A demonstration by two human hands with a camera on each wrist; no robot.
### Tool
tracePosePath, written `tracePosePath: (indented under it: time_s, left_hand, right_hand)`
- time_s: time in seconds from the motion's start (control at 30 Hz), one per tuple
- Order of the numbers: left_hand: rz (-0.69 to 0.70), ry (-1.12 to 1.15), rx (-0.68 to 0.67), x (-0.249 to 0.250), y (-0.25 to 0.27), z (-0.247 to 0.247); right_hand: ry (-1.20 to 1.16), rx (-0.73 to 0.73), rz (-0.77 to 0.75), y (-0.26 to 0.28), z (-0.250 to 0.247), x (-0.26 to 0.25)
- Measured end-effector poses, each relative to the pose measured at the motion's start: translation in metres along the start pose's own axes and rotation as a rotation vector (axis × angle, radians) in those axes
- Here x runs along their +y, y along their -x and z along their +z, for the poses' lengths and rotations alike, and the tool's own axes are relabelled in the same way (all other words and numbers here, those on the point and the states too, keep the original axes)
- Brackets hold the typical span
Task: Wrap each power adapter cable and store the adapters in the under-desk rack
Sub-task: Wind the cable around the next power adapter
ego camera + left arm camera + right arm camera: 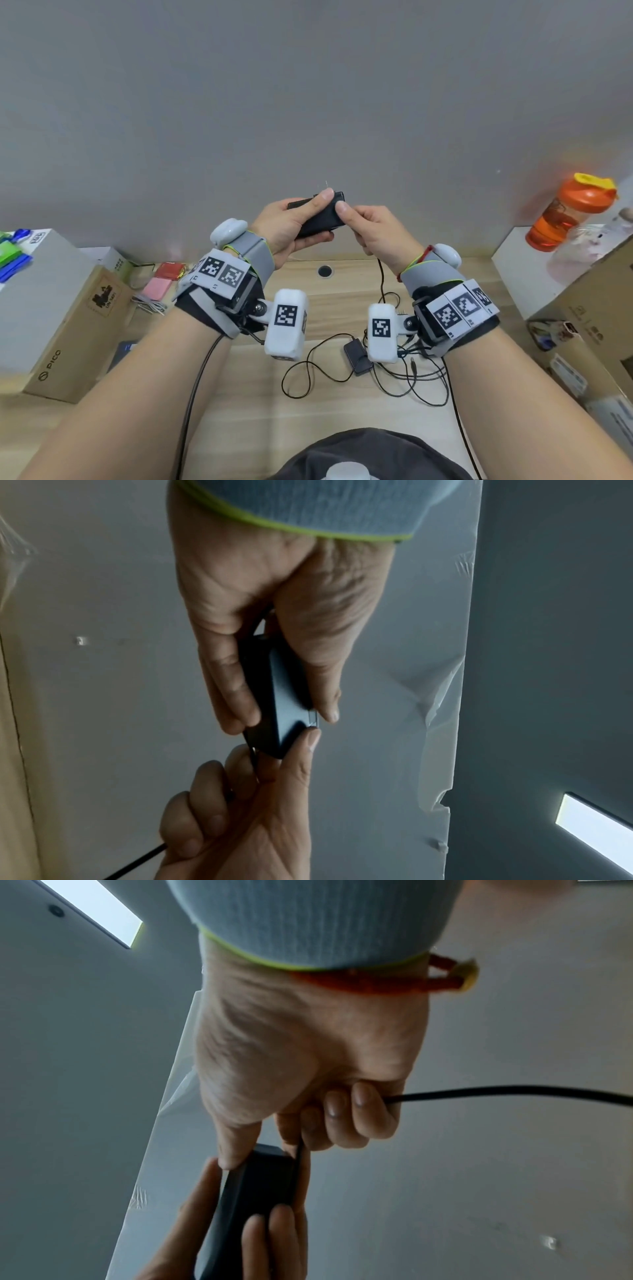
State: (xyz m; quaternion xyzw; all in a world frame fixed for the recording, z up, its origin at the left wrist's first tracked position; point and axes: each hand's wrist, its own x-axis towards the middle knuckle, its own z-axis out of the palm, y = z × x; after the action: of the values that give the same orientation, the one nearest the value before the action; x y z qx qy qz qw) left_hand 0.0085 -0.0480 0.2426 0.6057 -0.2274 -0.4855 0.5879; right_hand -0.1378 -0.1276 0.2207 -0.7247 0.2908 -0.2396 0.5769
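At far left, sitting on the desk (329,308): two stacked boxes, the lower a brown carton (68,329) reading "PICO" on its side, the upper a white box (37,274). Just right of these, lying against the back edge: two flat packets, one red (168,270) and one pink (156,288), with a bundle of white cord (147,305) beside them.

Centre left, raised above the desk: left hand (291,228), fingers and thumb wrapping round a black power adapter (320,216) and gripping it along both long sides. In the left wrist view, holding the same adapter (277,696) edge-on, thumb on one face and fingers on the other.

Centre right: right hand (373,228), thumb tip pressing on the near end of the adapter, remaining fingers curling round the black cable (381,277) and pinching it where it is leaving the adapter body. In the right wrist view, cable (514,1089) running out from the closed fingers toward the right edge.

Below the hands, lying on the desk: a second black adapter (358,356), partly hidden, among loose loops of black cable (308,377). Total adapters counted: two. A round grommet hole (325,271) sitting at the desk's rear.

At far right, standing on a white box (510,270): one orange bottle (568,212) with a yellow lid. Lettering on the cartons below not legible.
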Motion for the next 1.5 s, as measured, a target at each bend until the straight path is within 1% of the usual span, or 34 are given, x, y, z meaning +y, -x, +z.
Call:
tracePosePath:
  time_s: [0.13, 0.2, 0.27, 0.37, 0.5, 0.63, 0.73, 0.83, 1.03, 1.13, 1.27, 1.33, 1.5]
  left_hand:
    - [0.048, -0.005, 0.042, -0.002, -0.005, -0.001]
    - [0.070, -0.025, 0.086, -0.001, -0.007, -0.002]
    - [0.090, -0.058, 0.124, 0.000, -0.008, -0.004]
    - [0.092, -0.116, 0.142, -0.001, -0.010, -0.005]
    - [0.081, -0.234, 0.160, -0.003, -0.011, -0.011]
    - [0.028, -0.335, 0.062, -0.009, -0.006, -0.010]
    - [-0.015, -0.376, -0.027, -0.011, 0.000, -0.004]
    - [-0.037, -0.396, -0.079, -0.012, 0.002, -0.001]
    - [-0.052, -0.395, -0.087, -0.017, 0.004, -0.003]
    - [-0.053, -0.378, -0.128, -0.017, 0.006, -0.003]
    - [-0.004, -0.365, -0.161, -0.013, 0.009, -0.002]
    - [0.025, -0.350, -0.165, -0.010, 0.011, -0.001]
    - [0.078, -0.268, -0.108, -0.007, 0.008, 0.002]
  right_hand:
    - [0.075, -0.042, 0.011, -0.003, -0.007, 0.001]
    - [0.170, -0.045, 0.016, -0.004, -0.012, 0.004]
    - [0.207, -0.060, 0.000, -0.003, -0.017, 0.005]
    - [0.199, -0.061, -0.021, -0.003, -0.021, 0.004]
    - [0.151, 0.001, -0.057, -0.007, -0.029, -0.002]
    - [0.110, 0.076, -0.114, -0.008, -0.035, -0.013]
    - [0.089, 0.079, -0.127, -0.011, -0.032, -0.012]
    - [0.078, 0.094, -0.130, -0.016, -0.028, -0.004]
    - [0.043, 0.147, -0.149, -0.020, -0.024, 0.004]
    - [0.048, 0.139, -0.140, -0.020, -0.022, 0.007]
    - [0.046, 0.134, -0.115, -0.021, -0.018, 0.016]
    - [0.048, 0.110, -0.107, -0.019, -0.014, 0.017]
    - [0.051, 0.054, -0.078, -0.015, -0.006, 0.016]
